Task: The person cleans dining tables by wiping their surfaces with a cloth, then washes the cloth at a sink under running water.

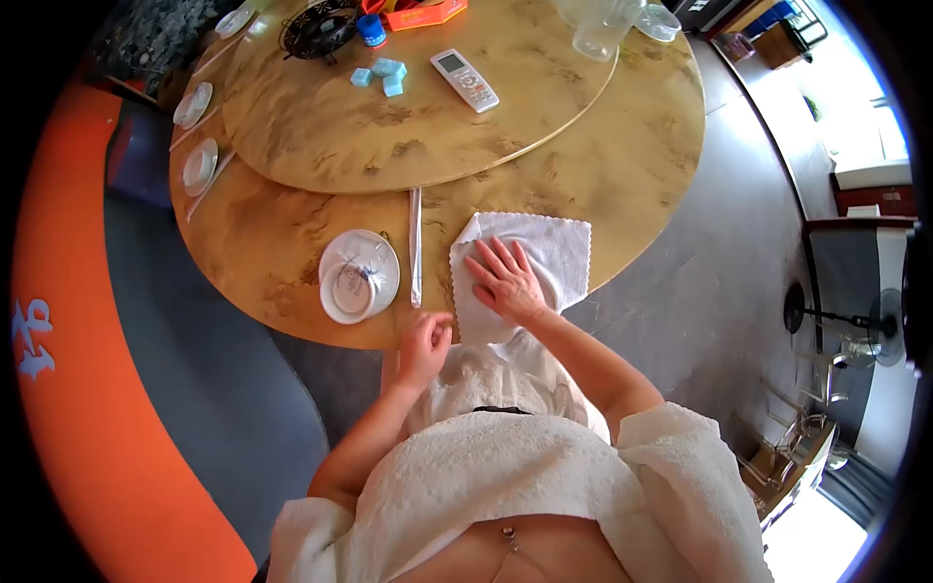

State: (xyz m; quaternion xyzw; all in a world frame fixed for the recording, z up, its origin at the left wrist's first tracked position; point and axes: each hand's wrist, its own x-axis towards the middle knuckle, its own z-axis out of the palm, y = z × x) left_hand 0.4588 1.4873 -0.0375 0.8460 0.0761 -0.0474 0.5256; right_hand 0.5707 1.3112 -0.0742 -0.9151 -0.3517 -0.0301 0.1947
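Observation:
A light grey cloth [569,243] with a scalloped edge is spread on the table at its near edge. My right hand [507,280] presses on it palm down, fingers spread. The cloth's left edge is slightly folded, and a round shape shows under the fabric beside my hand. Close to the table's rim, left of the cloth, my left hand [425,348] is curled closed with nothing visible in it. Beyond that hand lies a pair of wrapped chopsticks [416,248]. To their left is a wrapped white dish set [359,277] with blue print on its film.
The round table [641,185] carries a raised turntable [389,146]. On it are a remote control [465,81], pale blue cubes [392,84], a blue jar [371,30], a black rack [319,29] and a clear pitcher [601,34]. A fan [884,328] stands right.

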